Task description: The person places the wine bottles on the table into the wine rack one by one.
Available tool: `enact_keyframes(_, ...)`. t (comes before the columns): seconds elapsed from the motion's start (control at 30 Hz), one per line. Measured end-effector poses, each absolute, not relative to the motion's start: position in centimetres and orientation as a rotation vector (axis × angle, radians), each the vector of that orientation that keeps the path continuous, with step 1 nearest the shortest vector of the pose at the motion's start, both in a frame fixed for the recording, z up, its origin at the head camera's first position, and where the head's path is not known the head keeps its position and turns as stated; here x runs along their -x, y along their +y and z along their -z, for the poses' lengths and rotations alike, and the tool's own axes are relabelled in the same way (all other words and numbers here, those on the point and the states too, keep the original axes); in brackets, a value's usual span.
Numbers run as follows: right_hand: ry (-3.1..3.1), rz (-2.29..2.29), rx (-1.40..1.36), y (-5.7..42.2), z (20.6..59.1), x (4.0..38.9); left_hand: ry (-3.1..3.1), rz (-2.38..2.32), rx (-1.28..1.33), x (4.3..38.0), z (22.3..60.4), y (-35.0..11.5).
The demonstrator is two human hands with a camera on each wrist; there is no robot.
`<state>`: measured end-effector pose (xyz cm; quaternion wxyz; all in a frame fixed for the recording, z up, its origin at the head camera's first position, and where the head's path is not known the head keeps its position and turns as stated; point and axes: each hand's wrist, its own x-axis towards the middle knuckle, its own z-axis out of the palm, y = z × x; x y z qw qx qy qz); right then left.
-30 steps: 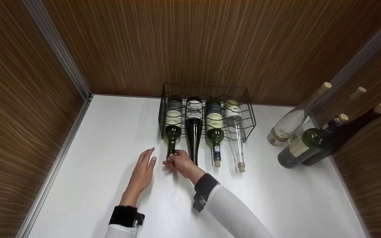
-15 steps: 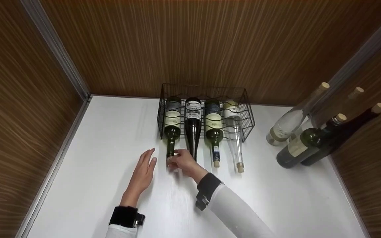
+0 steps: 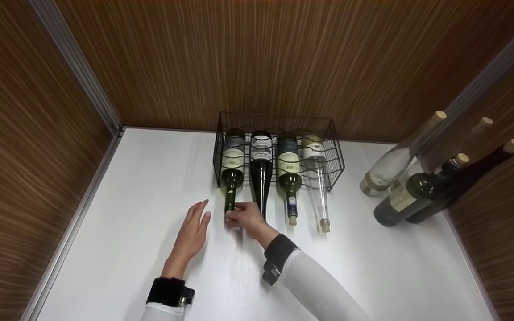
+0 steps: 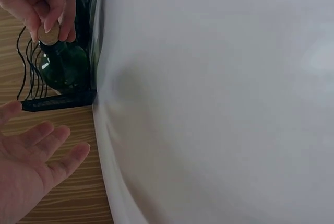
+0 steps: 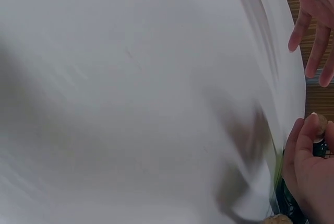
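In the head view, my right hand (image 3: 247,218) pinches the corked end of the leftmost green wine bottle (image 3: 232,176), which lies in the black wire rack (image 3: 337,171) with its neck toward me. The left wrist view shows the cork (image 4: 48,34) between those fingers. My left hand (image 3: 192,234) is held to the left of that neck, fingers extended and touching nothing. To the right in the rack lie a dark wine bottle (image 3: 261,178), its tip partly hidden by my right hand, another green wine bottle (image 3: 290,178) and a clear bottle (image 3: 317,174).
Several corked bottles stand upright on the white table (image 3: 150,178) at the right, among them a clear bottle (image 3: 386,171) and a green bottle (image 3: 402,203). Wood-grain panels (image 3: 257,67) enclose the table at the back and both sides.
My right fingers have drawn closer together around the end of the leftmost bottle. The left hand and the bottles look unmoved.
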<state>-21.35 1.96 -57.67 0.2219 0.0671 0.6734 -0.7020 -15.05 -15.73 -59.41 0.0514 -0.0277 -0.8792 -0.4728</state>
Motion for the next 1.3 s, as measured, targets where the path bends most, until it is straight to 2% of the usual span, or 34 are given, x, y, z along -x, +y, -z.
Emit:
enact_keyframes(0.43, 1.906, 1.745, -0.003, 4.3, 56.1, 20.5, -2.693, 1.443, 0.093, 15.1, 59.2, -15.2)
enact_keyframes(0.87, 2.125, 1.639, 0.238, 11.2, 51.4, 18.1, -2.731, 1.420, 0.112, 15.2, 58.6, -14.9)
enact_keyframes(1.3, 2.295, 1.697, 0.073, 17.5, 51.2, 18.8, -2.753, 1.392, 0.158, 15.4, 58.0, -13.9)
